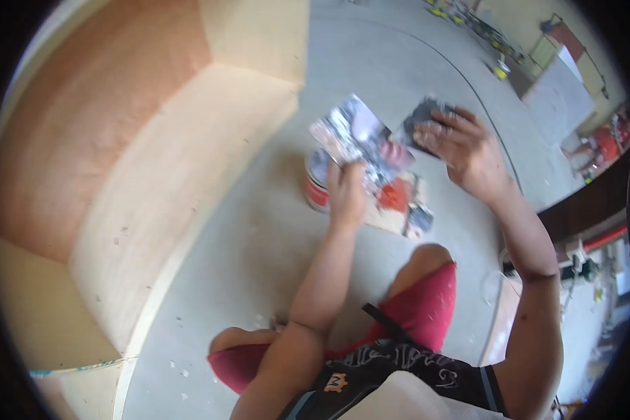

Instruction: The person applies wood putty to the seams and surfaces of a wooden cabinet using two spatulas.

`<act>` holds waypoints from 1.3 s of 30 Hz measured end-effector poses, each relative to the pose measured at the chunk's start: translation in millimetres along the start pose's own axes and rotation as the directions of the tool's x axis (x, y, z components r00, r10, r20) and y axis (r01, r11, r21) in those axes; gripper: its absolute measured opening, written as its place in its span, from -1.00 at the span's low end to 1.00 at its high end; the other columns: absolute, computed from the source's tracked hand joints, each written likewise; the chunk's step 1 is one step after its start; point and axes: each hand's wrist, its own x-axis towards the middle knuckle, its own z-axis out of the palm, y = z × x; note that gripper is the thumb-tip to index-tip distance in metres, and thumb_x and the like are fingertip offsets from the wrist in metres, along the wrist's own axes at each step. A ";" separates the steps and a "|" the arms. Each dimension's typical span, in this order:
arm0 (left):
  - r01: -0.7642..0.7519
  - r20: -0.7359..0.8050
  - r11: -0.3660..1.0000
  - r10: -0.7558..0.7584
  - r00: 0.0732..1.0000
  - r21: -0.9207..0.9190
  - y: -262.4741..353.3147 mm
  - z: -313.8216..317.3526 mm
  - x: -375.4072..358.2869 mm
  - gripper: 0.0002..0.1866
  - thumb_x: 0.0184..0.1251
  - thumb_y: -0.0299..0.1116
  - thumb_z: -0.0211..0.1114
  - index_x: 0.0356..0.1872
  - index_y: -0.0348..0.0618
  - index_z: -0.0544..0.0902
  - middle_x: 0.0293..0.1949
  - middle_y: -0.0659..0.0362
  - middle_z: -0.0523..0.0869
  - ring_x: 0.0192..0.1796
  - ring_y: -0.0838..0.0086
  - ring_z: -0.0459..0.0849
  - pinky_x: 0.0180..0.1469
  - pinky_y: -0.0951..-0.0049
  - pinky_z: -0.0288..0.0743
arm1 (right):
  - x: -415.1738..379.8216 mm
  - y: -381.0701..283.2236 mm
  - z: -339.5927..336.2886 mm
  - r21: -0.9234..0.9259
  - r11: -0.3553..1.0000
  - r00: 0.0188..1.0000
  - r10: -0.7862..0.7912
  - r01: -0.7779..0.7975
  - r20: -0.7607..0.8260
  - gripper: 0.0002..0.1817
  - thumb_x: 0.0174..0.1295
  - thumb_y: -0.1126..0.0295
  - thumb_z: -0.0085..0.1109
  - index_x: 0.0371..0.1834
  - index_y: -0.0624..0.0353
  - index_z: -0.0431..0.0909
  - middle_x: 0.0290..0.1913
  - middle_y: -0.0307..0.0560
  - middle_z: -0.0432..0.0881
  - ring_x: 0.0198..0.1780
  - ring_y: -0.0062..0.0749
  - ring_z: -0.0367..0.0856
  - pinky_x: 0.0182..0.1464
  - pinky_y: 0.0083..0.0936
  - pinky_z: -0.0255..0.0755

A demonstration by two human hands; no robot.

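My left hand (348,192) grips the lower edge of a shiny metal plate (360,129) that has pale and dark smears across its face. To the right, my right hand (472,150) is closed on a dark grey flat piece (421,126), its fingers spread along the near side; motion blurs its exact kind. The dark piece is close to the plate's right corner. Behind my left hand stands a tin can (317,189) with a red and white label. Under the plate lies a pale board (385,221) bearing an orange-red lump (394,196) and a small grey-black item (420,220).
A large curved plywood structure (189,133) rises on the left. My knees in red shorts (423,304) are close below the board. A cable (462,68) curves over the grey floor (371,42). Boards (556,94) and a yellow can (501,70) stand far right.
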 end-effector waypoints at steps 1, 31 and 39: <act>0.037 0.005 0.999 -0.037 0.999 0.010 -7.6 -2.9 -7.4 -0.58 0.17 -0.44 0.09 0.08 -0.35 0.37 -0.07 0.07 0.53 -0.07 0.43 0.51 -0.03 0.46 0.39 | -2.3 -4.4 5.5 0.109 0.993 0.998 -0.055 0.055 0.000 -0.61 -0.14 0.53 0.09 -0.16 0.00 0.63 -0.02 -0.28 0.61 0.12 -0.28 0.50 0.18 -0.14 0.31; 0.263 -0.038 0.685 -0.390 0.920 -0.679 76.7 -20.3 22.1 -0.74 0.13 -0.46 0.07 -0.12 -0.19 0.42 -0.34 0.17 0.58 -0.49 0.47 0.57 -0.67 0.48 0.35 | 20.9 -19.4 -46.3 -0.043 0.976 0.975 -0.217 0.215 -0.051 -0.59 -0.22 0.61 0.07 -0.18 0.16 0.61 -0.11 -0.10 0.64 0.00 -0.25 0.55 0.04 -0.35 0.37; 0.377 0.094 0.407 -0.565 0.820 -0.832 61.9 -15.3 25.1 -0.75 0.08 -0.41 0.13 -0.17 -0.12 0.51 -0.25 0.20 0.61 -0.26 0.41 0.57 -0.44 0.37 0.30 | -6.9 -21.6 31.5 0.569 0.818 0.895 0.313 -0.083 -0.319 -0.52 -0.06 0.78 0.02 -0.05 0.11 0.59 -0.15 -0.08 0.66 -0.23 -0.29 0.65 -0.19 -0.50 0.54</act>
